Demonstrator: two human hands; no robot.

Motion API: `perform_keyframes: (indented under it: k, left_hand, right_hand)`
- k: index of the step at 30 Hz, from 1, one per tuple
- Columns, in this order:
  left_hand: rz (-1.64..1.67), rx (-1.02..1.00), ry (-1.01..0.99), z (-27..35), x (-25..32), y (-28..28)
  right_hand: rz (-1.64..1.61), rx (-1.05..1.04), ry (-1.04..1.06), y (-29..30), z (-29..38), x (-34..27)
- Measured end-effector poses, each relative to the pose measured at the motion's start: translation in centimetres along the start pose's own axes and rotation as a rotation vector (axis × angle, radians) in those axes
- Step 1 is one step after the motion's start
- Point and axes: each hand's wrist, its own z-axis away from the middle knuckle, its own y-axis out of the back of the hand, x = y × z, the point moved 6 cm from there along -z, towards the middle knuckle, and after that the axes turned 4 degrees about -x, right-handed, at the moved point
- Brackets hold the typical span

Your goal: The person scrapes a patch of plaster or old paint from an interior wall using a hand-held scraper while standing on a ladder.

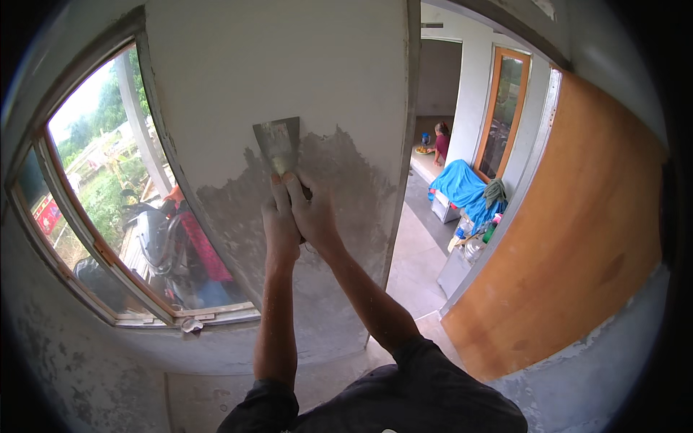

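Note:
Both of my hands grip one scraper, a putty knife (279,142) with a wide flat metal blade, held against the wall. My left hand (280,222) and my right hand (313,214) are pressed side by side around its handle, which they mostly hide. The blade points up, with its edge at the lower border of the pale wall coating (270,65). Below and beside the blade the wall shows a rough grey patch (352,189) with a ragged upper outline. Whitish residue marks the blade's face.
A framed window (157,292) is at the left, a motorcycle (157,238) outside. To the right, a doorway has an orange-brown door (563,227). Beyond it are a blue cloth (460,181) over furniture, containers (472,250) and a person (442,143) low near the floor.

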Motion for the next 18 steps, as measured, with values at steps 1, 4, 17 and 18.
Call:
perform_keyframes:
  k: [1, 4, 17, 18]
  left_hand:
    - [-0.052, -0.002, -0.005, 0.5, -0.1, 0.3]
    - [-0.1, 0.101, -0.055, 2.4, -3.2, 1.3]
    - [-0.079, 0.087, 0.07, 2.4, -4.4, 1.6]
    - [-0.077, 0.091, 0.066, 2.9, -5.5, 1.8]
  right_hand:
    - [-0.046, -0.028, -0.042, -0.1, 0.8, 0.7]
    - [-0.039, -0.082, -0.103, 0.1, 3.7, 3.2]
    - [-0.013, -0.134, -0.169, 0.3, 3.8, 3.6]
    - [-0.014, -0.139, -0.166, 0.3, 4.7, 4.2]
